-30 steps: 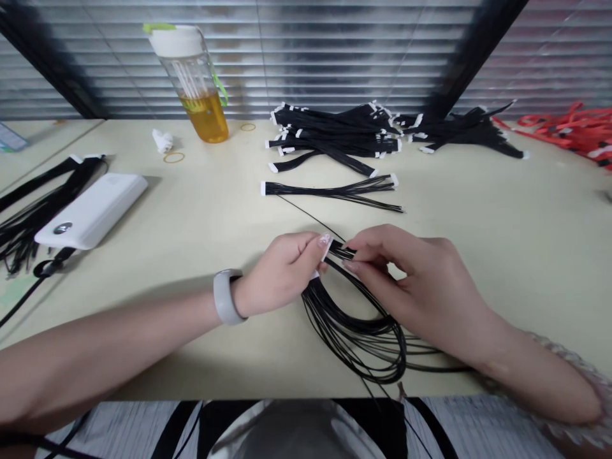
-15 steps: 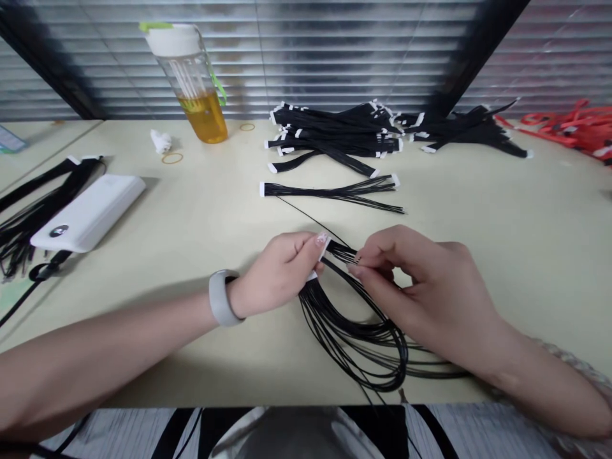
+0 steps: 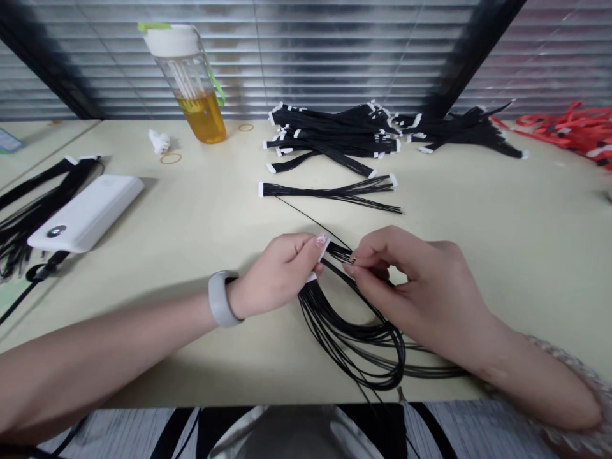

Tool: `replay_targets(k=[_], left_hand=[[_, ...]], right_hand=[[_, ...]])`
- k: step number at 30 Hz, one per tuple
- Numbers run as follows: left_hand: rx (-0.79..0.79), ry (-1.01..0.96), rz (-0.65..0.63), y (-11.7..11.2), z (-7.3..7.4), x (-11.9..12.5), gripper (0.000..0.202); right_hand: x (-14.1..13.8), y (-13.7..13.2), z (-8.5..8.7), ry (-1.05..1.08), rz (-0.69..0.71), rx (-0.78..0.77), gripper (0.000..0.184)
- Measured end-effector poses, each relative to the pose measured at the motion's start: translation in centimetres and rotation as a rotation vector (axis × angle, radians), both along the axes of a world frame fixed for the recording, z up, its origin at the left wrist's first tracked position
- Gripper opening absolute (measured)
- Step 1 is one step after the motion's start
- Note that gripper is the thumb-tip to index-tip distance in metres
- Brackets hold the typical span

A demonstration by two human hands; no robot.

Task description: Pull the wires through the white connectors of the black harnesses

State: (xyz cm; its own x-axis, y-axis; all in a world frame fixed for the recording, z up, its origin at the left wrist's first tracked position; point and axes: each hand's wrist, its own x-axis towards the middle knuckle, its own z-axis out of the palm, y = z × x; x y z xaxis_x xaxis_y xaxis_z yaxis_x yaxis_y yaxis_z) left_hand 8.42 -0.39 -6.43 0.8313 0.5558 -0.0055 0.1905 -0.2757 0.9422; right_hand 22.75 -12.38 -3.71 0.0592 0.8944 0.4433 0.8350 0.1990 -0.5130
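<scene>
- Your left hand [image 3: 282, 271] is clamped on two white plugs [image 3: 324, 247], one just above the other, over the front of the table [image 3: 191, 210].
- Your right hand [image 3: 421, 287] has thumb and finger pinched on the black wires [image 3: 354, 325] just beside the upper plug. Can't tell how many strands are in there, fingertips hide it.
- Those wires hang in a big loop below both your hands.
- One loose bundle [image 3: 325, 190] lies beyond your hands, white plug at its left end.
- Two piles of black cables [image 3: 335, 131] sit behind it, side by side, too tangled to count.
- You've also got one bottle [image 3: 203, 118], one white power bank [image 3: 90, 210] and two rubber bands [image 3: 171, 164].
</scene>
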Motion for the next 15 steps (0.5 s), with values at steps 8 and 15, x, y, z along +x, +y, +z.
replay_targets(k=[8, 15], left_hand=[[0.031, 0.013, -0.009, 0.0, 0.12, -0.08, 0.046], [0.022, 0.012, -0.006, 0.02, 0.07, -0.08, 0.046]], right_hand=[[0.14, -0.05, -0.01, 0.003, 0.074, -0.05, 0.014], [0.03, 0.11, -0.13, -0.108, 0.038, 0.025, 0.016]])
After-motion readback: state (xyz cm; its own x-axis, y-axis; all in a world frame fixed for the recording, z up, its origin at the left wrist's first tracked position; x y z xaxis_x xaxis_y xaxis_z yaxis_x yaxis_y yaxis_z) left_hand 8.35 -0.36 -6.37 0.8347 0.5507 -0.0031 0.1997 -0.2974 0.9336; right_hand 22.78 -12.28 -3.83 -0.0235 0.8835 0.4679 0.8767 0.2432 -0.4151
